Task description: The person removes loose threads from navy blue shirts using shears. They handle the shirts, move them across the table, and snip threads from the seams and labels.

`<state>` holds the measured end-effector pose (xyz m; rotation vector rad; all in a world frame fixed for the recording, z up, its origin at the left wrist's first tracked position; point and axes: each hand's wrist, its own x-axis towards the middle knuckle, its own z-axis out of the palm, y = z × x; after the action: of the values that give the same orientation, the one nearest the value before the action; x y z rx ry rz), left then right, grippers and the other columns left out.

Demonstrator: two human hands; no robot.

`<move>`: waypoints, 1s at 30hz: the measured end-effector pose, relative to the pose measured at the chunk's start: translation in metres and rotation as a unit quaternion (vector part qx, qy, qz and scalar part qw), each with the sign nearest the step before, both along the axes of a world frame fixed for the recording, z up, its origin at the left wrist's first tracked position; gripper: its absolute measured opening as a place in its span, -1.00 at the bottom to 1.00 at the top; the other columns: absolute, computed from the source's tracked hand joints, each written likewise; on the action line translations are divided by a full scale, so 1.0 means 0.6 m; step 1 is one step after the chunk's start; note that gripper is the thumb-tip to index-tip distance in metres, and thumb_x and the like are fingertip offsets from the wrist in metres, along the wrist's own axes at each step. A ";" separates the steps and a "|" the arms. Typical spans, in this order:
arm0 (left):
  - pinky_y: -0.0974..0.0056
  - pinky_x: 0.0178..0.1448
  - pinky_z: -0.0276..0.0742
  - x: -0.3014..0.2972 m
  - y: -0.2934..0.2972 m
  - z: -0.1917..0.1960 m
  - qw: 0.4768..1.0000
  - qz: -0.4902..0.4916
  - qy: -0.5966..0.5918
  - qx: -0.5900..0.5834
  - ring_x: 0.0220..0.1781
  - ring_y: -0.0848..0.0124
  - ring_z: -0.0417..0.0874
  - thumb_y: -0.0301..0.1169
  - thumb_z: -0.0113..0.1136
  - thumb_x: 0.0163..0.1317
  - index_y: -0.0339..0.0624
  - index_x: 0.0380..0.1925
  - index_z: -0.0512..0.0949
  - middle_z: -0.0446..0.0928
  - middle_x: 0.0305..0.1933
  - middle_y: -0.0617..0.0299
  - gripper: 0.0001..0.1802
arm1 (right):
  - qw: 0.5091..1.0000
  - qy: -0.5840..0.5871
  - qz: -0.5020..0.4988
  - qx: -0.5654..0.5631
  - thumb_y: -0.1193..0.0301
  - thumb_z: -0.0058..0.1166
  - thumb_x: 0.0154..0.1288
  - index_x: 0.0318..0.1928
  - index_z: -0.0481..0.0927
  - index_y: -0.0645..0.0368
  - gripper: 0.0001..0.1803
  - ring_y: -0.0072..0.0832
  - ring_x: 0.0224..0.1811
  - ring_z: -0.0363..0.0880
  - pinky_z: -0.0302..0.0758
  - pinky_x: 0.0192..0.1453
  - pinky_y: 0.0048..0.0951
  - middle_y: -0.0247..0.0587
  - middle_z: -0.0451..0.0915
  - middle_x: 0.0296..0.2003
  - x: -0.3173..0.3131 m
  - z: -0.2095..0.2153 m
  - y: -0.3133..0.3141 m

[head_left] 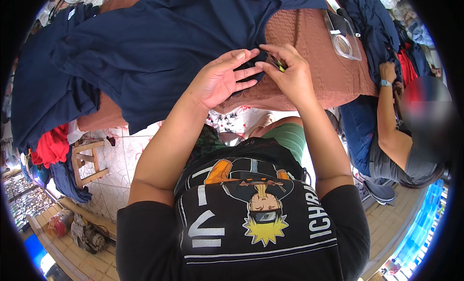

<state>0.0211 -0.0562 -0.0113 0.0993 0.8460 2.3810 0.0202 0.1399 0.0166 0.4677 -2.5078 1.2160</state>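
Navy blue cloth (169, 44), perhaps a garment, lies spread and wrinkled over the table in front of me. At its right edge my left hand (220, 82) is turned palm up. Its thumb and forefinger meet at the cloth's edge, while the other fingers stretch out to the right. My right hand (292, 73) faces it from the right, thumb and forefinger almost touching the same edge. A small tool with a yellow-green part (281, 66) sits in its fingers, probably thread snips; most of it is hidden.
A textured brown cover (314, 63) drapes the table. Towards its right end lies a clear case (344, 41) with a round roll inside. At the far right another person (394, 121) handles dark cloth. A wooden stool (89, 162) stands on the lower left.
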 end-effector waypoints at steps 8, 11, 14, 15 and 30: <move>0.46 0.00 0.45 -0.035 0.064 0.034 0.909 0.171 0.240 -0.296 -0.16 0.61 0.55 -0.29 0.20 0.33 -0.30 -0.13 0.62 0.64 -0.21 0.31 -0.71 | 0.968 -0.194 0.000 -0.162 0.43 0.20 0.27 -0.28 0.64 0.23 -0.88 -0.70 -0.44 0.50 0.46 -0.34 -0.55 -0.35 0.68 -0.45 -0.017 0.030 0.019; 0.46 -0.05 0.48 -0.040 0.093 0.032 0.860 0.174 0.267 -0.398 -0.19 0.60 0.58 -0.32 0.22 0.30 -0.26 -0.16 0.66 0.66 -0.22 0.29 -0.76 | 0.962 -0.225 0.002 -0.153 0.43 0.16 0.30 -0.28 0.64 0.23 -0.89 -0.71 -0.41 0.50 0.46 -0.26 -0.59 -0.38 0.68 -0.43 -0.023 0.033 0.051; 0.43 -0.07 0.52 -0.038 0.107 0.034 0.829 0.175 0.311 -0.431 -0.20 0.54 0.64 -0.32 0.28 0.24 -0.21 -0.22 0.69 0.69 -0.18 0.24 -0.78 | 0.979 -0.167 0.013 -0.113 0.42 0.16 0.31 -0.28 0.64 0.22 -0.88 -0.71 -0.39 0.50 0.45 -0.26 -0.57 -0.38 0.67 -0.44 -0.024 0.047 0.068; 0.42 -0.08 0.53 -0.038 0.109 0.030 0.821 0.189 0.343 -0.415 -0.22 0.50 0.66 -0.31 0.29 0.22 -0.20 -0.22 0.69 0.69 -0.18 0.23 -0.78 | 0.985 -0.148 0.016 -0.092 0.42 0.17 0.30 -0.28 0.64 0.22 -0.88 -0.69 -0.39 0.51 0.45 -0.26 -0.55 -0.37 0.67 -0.44 -0.026 0.047 0.074; 0.42 -0.19 0.52 -0.031 0.095 0.060 0.765 0.183 0.341 -0.515 -0.32 0.53 0.67 -0.36 0.20 0.29 -0.25 -0.24 0.65 0.70 -0.36 0.20 -0.81 | 0.958 -0.273 0.003 0.083 0.47 0.10 0.32 0.11 0.46 0.21 -0.64 -0.58 -0.23 0.53 0.49 -0.29 -0.68 -0.20 0.53 -0.23 -0.067 0.219 0.223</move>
<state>0.0023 0.0009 0.0245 0.3857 2.6028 1.8009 -0.0197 0.2737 0.1482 0.1893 -3.0898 1.2765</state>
